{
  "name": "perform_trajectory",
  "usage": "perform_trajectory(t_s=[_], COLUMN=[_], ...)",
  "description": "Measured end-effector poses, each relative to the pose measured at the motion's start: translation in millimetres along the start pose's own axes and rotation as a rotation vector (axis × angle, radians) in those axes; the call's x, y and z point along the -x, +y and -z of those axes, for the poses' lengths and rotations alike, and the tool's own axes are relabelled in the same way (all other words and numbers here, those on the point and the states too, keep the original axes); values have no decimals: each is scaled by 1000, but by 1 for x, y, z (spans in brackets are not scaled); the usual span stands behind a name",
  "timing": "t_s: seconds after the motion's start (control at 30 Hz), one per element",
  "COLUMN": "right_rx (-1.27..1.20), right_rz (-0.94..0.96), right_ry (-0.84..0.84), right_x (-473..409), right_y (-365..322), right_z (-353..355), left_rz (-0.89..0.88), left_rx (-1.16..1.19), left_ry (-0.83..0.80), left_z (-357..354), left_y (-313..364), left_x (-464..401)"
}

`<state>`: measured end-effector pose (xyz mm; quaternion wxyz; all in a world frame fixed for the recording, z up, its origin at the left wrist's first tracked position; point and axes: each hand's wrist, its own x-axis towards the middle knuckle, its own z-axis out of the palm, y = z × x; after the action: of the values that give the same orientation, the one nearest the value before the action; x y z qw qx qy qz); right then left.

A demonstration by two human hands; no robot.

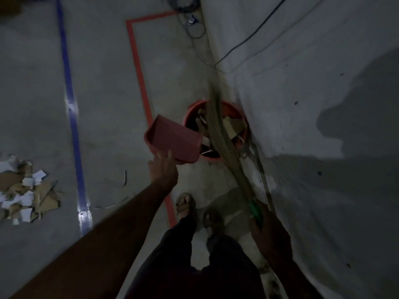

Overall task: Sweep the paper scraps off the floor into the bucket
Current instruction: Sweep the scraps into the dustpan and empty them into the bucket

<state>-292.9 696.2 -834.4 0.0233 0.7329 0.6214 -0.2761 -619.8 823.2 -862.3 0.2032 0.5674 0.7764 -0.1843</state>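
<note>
A red bucket (190, 114) stands on the floor against the wall, with cardboard and paper pieces inside. My left hand (163, 170) grips a red dustpan (172, 139) tilted over the bucket's near-left rim. My right hand (266, 225) holds the green handle of a straw broom (218, 126), whose bristles reach across the bucket's mouth. A pile of white paper and brown cardboard scraps (26, 190) lies on the floor at the far left.
A blue tape line (72, 117) and a red tape line (140, 78) run along the grey floor. Cables (194, 24) lie at the wall's foot beyond the bucket. The wall (313, 104) fills the right side. My sandalled feet (185, 205) stand before the bucket.
</note>
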Motion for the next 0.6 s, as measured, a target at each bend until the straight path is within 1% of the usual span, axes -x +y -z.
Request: perform_trajectory(t_s=[0.07, 0.13, 0.27, 0.37, 0.6], right_rx=[-101, -156, -120, -96, -35], right_rz=[9, 81, 338, 456, 764], right_ry=[-52, -55, -50, -38, 11], right_x=[9, 10, 8, 20, 48], right_y=[-5, -14, -32, -46, -79], right_z=[4, 11, 18, 26, 24], left_rz=[41, 72, 202, 275, 454], left_rx=[42, 67, 148, 188, 260], left_ry=[59, 113, 191, 266, 370], left_z=[0, 1, -1, -2, -13], left_y=[-9, -18, -37, -49, -88], left_x=[20, 43, 100, 147, 247])
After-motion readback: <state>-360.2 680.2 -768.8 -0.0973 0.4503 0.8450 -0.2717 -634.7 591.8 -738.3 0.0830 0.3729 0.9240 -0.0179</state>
